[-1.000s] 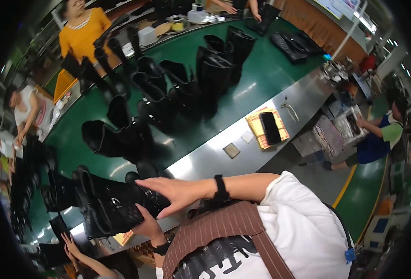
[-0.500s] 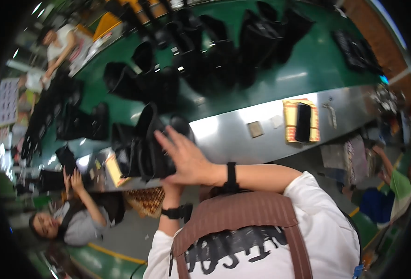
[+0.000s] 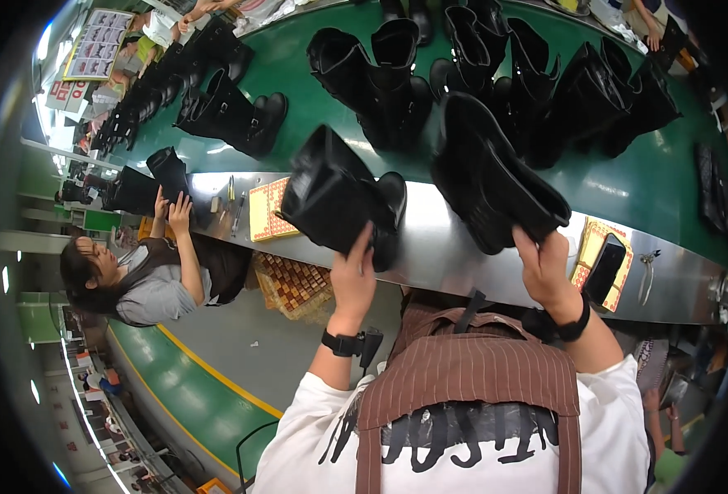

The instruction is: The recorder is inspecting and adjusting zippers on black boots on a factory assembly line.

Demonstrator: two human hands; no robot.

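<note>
Each of my hands has hold of a tall black boot above the metal edge of the worktable. My left hand (image 3: 353, 284) is closed on the left boot (image 3: 331, 198), its fingers pressed against the lower side; the shaft tilts up and to the left. On the right, my right hand (image 3: 547, 267) grips the other boot (image 3: 489, 169) near its low end, and that boot leans with its long opening toward me. The undersides of both grips are partly hidden by the boots.
Several black boots (image 3: 380, 82) stand on the green tabletop (image 3: 298, 107) beyond. A phone (image 3: 604, 269) lies on yellow printed sheets (image 3: 623, 288) at right, beside pliers (image 3: 648, 276). Another yellow sheet stack (image 3: 267, 206) is left. A co-worker (image 3: 146, 276) handles boots at far left.
My hands were close together at a boot on the left; now they are apart, each with its own boot. The view has turned, and the right hand has moved right.
</note>
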